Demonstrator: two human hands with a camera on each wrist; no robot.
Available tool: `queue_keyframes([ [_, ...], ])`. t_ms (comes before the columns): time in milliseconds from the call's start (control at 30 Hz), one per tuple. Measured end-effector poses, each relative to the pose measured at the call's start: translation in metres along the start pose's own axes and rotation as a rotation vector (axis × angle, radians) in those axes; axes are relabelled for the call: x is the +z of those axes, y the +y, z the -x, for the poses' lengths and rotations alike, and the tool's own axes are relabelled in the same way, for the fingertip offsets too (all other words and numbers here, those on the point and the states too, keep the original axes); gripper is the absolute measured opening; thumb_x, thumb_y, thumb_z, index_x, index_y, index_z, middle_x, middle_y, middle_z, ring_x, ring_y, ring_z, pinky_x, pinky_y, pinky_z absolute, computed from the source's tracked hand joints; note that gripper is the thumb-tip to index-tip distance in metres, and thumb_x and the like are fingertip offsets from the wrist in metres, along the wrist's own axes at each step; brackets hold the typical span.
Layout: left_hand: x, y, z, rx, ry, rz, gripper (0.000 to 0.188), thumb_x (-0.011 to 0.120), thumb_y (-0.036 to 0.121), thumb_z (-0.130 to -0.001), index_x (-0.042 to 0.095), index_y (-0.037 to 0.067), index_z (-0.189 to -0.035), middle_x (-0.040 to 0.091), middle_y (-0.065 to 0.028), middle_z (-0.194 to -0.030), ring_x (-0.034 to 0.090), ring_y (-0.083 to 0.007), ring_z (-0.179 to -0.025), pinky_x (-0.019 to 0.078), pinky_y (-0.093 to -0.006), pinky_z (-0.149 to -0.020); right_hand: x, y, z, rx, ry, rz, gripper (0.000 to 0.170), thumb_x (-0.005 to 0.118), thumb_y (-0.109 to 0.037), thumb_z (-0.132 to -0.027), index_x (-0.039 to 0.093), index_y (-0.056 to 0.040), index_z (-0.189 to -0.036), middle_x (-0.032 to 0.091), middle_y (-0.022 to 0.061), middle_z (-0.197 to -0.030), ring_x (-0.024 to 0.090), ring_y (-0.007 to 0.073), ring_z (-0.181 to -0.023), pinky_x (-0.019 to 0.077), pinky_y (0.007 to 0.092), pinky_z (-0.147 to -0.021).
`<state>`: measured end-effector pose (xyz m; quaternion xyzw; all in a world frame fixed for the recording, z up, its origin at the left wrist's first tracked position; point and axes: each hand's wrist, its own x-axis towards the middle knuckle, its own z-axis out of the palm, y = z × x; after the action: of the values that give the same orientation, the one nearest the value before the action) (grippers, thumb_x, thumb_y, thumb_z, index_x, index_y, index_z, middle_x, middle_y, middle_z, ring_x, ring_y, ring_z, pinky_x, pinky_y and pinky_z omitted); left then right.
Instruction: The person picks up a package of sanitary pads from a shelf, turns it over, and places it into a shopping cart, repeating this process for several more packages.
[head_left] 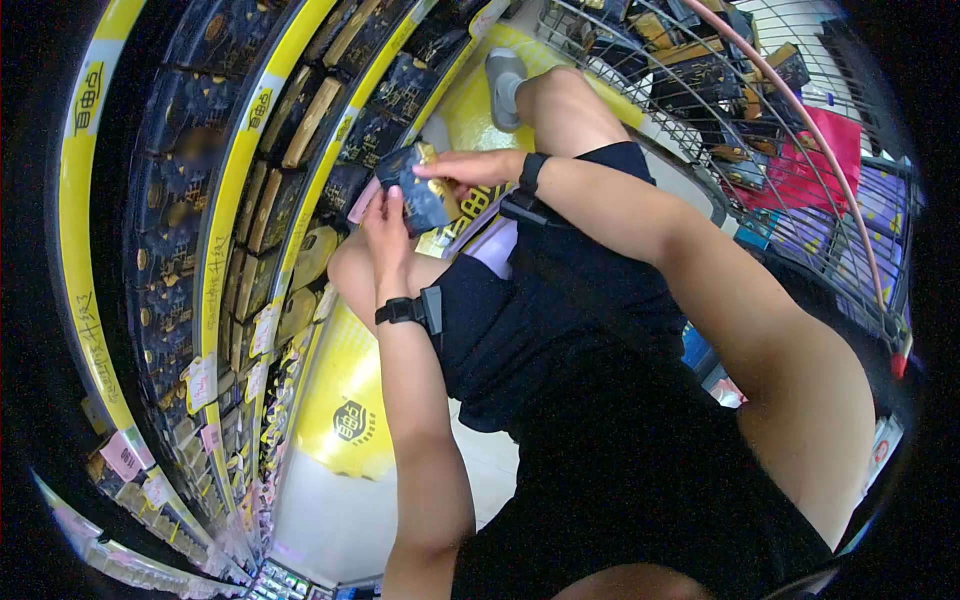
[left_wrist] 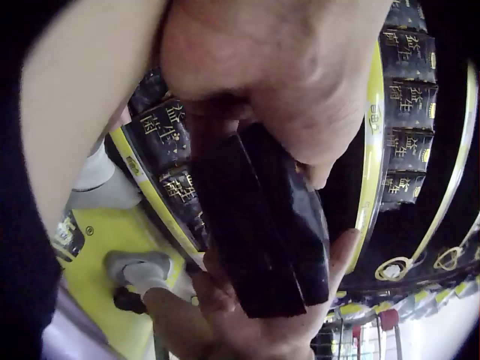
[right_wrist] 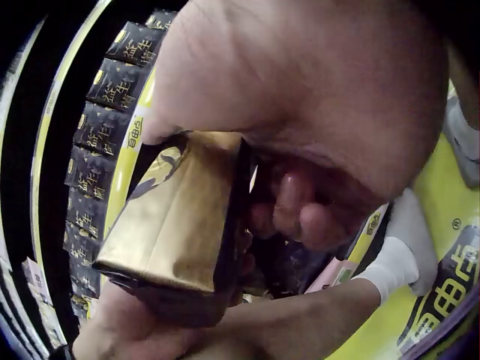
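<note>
A dark blue-black pack (head_left: 418, 205) with a gold side is held between both hands above the squatting person's knees. My left hand (head_left: 384, 230) grips its near left side, the thumb lying up along the front. From the far right, my right hand (head_left: 478, 168) holds the upper edge. In the left wrist view, the black, folded-looking end of the pack (left_wrist: 274, 225) fills the middle. The right wrist view shows its shiny gold side (right_wrist: 180, 214), with the right hand's curled fingers (right_wrist: 296, 214) at the edge.
Shelves with yellow edge strips (head_left: 75, 200) and rows of similar dark packs (head_left: 180, 200) rise at the left. A wire shopping cart (head_left: 790, 210) holding dark and gold packs and a red bag (head_left: 810, 165) stands at the right. Yellow stickers (head_left: 350, 420) cover parts of the floor.
</note>
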<state>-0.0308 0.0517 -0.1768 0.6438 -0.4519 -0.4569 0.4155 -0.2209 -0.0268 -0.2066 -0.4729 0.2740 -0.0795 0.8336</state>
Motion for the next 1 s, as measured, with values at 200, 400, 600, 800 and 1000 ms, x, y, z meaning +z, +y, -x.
queue_keyframes([
  [200,0.0,0.01,0.005,0.05,-0.005,-0.212,0.035,0.052,0.026,-0.101,0.062,-0.006,-0.107,0.067,-0.0099,-0.097,0.056,-0.0149,-0.085,0.0468,-0.03,-0.08,0.02,-0.011,0.024,0.089,-0.075,0.006,0.056,0.069,-0.049,-0.085,0.058,-0.0116,-0.125,0.066,0.0021,-0.113,0.062,0.0112,-0.1,0.0534,0.0282,-0.074],
  [400,0.005,0.005,0.009,0.168,-0.158,-0.181,0.02,0.057,0.014,-0.097,0.06,0.0,-0.083,0.061,-0.0029,-0.072,0.051,-0.009,-0.066,0.0427,-0.0259,-0.061,0.02,0.0,0.036,-0.007,0.022,0.004,0.038,0.078,-0.023,-0.08,0.062,-0.0041,-0.109,0.069,0.0048,-0.097,0.064,0.0139,-0.085,0.0529,0.0291,-0.073],
  [600,0.012,0.009,0.02,0.221,-0.242,-0.189,0.019,0.064,0.014,-0.093,0.063,-0.002,-0.082,0.059,-0.0005,-0.072,0.049,-0.0076,-0.066,0.0413,-0.0253,-0.061,0.001,-0.043,0.094,-0.214,0.26,0.119,0.041,0.075,-0.029,-0.082,0.062,-0.0072,-0.114,0.068,0.0034,-0.102,0.062,0.0139,-0.09,0.0513,0.03,-0.081],
  [800,-0.007,-0.034,-0.005,0.353,0.011,-0.128,0.02,0.063,0.015,-0.093,0.061,-0.001,-0.081,0.057,0.0,-0.071,0.05,-0.0102,-0.067,0.0424,-0.0272,-0.063,0.003,-0.157,0.222,-1.039,-0.009,-0.681,0.086,0.058,-0.071,-0.08,0.045,-0.0096,-0.138,0.059,0.01,-0.127,0.063,0.0201,-0.094,0.0481,0.0369,-0.082],
  [1000,-0.022,-0.034,-0.003,0.212,0.073,0.146,0.025,0.059,0.019,-0.096,0.057,0.002,-0.078,0.054,-0.0004,-0.066,0.048,-0.0081,-0.061,0.0404,-0.0238,-0.056,0.004,-0.169,0.274,-1.092,-0.207,-1.026,0.092,0.034,-0.083,-0.082,0.056,-0.0052,-0.124,0.068,0.0058,-0.103,0.062,0.0169,-0.08,0.0484,0.0322,-0.075],
])
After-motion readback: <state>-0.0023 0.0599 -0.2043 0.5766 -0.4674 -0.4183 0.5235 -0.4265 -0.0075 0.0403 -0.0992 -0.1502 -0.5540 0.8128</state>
